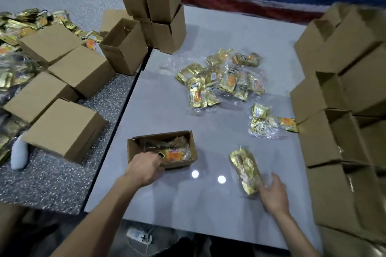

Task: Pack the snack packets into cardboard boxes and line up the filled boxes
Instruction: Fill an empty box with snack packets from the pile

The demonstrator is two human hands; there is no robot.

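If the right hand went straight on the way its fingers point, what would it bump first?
Probably the gold foil snack packet just ahead of the right hand; blur hides whether they touch.

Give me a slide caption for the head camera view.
Left hand reaches into an open box of packets; right hand touches a gold packet bundle.

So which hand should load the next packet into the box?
Likely right: the right hand touches the gold packet beside the open box; the left hand is at the box's near wall.
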